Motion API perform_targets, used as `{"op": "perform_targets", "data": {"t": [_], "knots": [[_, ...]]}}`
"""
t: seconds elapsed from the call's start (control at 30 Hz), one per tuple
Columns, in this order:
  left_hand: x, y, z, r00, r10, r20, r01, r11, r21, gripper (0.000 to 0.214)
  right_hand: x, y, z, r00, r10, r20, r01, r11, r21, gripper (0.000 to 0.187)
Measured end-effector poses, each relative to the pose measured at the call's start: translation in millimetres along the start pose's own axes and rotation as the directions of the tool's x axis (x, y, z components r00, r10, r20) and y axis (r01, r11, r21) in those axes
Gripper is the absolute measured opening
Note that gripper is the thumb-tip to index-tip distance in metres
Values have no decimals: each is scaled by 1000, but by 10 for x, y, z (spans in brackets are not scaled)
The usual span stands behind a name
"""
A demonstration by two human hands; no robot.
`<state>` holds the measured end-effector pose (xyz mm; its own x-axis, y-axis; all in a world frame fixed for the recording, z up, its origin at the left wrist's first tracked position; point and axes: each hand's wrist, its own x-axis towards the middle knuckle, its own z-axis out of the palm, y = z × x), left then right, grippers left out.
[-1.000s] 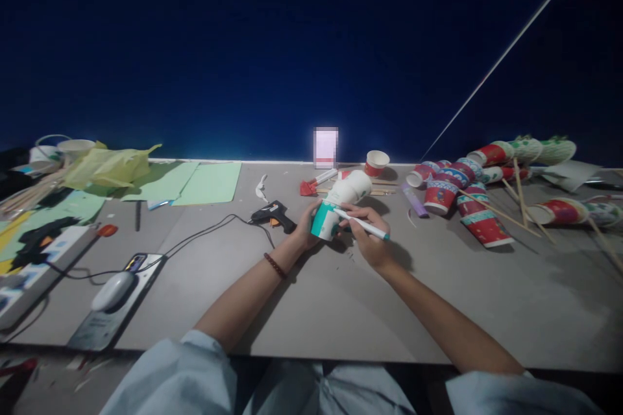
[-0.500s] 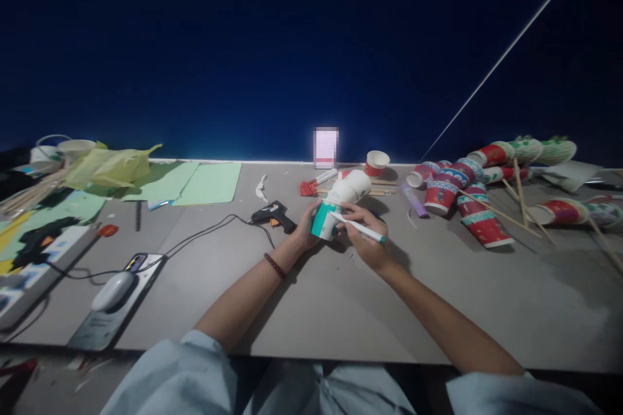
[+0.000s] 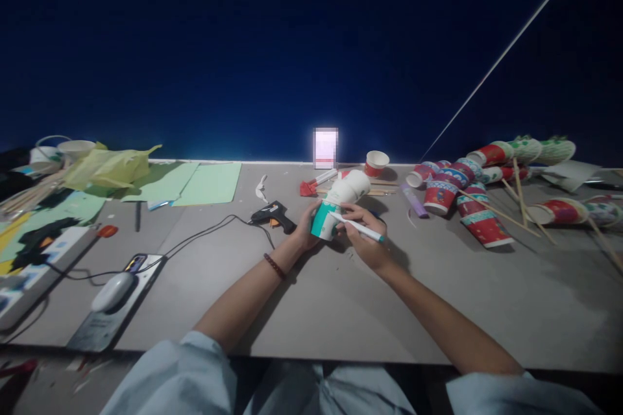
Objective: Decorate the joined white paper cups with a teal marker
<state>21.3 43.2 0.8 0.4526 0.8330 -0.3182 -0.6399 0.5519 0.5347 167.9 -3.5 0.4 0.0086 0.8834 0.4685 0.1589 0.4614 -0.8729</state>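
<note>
Forearms stretch out from pale blue sleeves over the grey table point(image 3: 341, 318) and meet near its middle. The left hand point(image 3: 306, 227), a beaded bracelet point(image 3: 275, 266) at its wrist, comes in from the left with the palm turned towards the right. Its grip is wrapped around the teal-banded near end of a cup stack point(image 3: 346, 193). The white paper cups are nested and lie tilted on their side, mouth away from the person, low over the table or resting on it; which, I cannot tell.

The right hand point(image 3: 367, 243) comes in from the right, wrist low near the table and knuckles up. Its grip pinches a white marker point(image 3: 360, 228) between thumb and curled fingers. The marker slants up to the left, its tip against the teal band of the stack and its teal end pointing back past the hand. The two hands sit close together on either side of the stack.

A black glue gun point(image 3: 273, 213) lies just left of the left hand. Red patterned cups point(image 3: 460, 198) lie heaped well to the right.
</note>
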Motion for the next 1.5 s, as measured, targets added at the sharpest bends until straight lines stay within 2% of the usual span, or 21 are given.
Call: {"op": "perform_targets", "data": {"t": [0.13, 0.33, 0.4, 0.63, 0.73, 0.9, 1.17, 1.27, 1.4, 1.5], "knots": [[1, -2, -8, 1000, 8, 20, -8, 1000, 1, 30, -13, -20, 17, 998, 63, -18, -61, 994, 87, 12], [-9, 1, 27, 1000, 8, 6, -8, 999, -31, 29, 37, -26, -22, 993, -120, 14, 120, 989, -85, 3], [-8, 0, 26, 1000, 8, 8, -8, 999, -38, 30, 40, -20, -25, 990, -138, 17, 139, 985, -105, 5], [-7, 4, -1, 1000, -2, 22, 1, 1000, 9, 31, -17, -9, 17, 997, 79, -19, -77, 993, 91, 11], [-12, 6, 12, 999, 8, 46, -9, 1000, 5, 31, -10, -9, 7, 998, 67, -13, -66, 995, 77, 11], [-23, 9, 42, 999, 27, 35, -26, 1000, -10, 30, 20, -5, -19, 999, -44, 0, 44, 999, -12, 7], [10, -9, -30, 1000, 9, 8, -9, 1000, 20, 32, -1, -62, 29, 993, 113, -33, -108, 986, 128, 14], [0, -7, -10, 1000, -1, 5, 1, 1000, 13, 33, 6, -67, 17, 995, 99, -25, -95, 989, 112, 13], [-15, 0, 22, 1000, 13, 8, -13, 1000, 19, 33, 16, -47, -7, 1000, 17, -11, -16, 999, 49, 8], [-7, -1, 7, 1000, 28, 12, -29, 999, 32, 33, 9, -37, -2, 999, 37, -3, -36, 997, 66, 9]]}}
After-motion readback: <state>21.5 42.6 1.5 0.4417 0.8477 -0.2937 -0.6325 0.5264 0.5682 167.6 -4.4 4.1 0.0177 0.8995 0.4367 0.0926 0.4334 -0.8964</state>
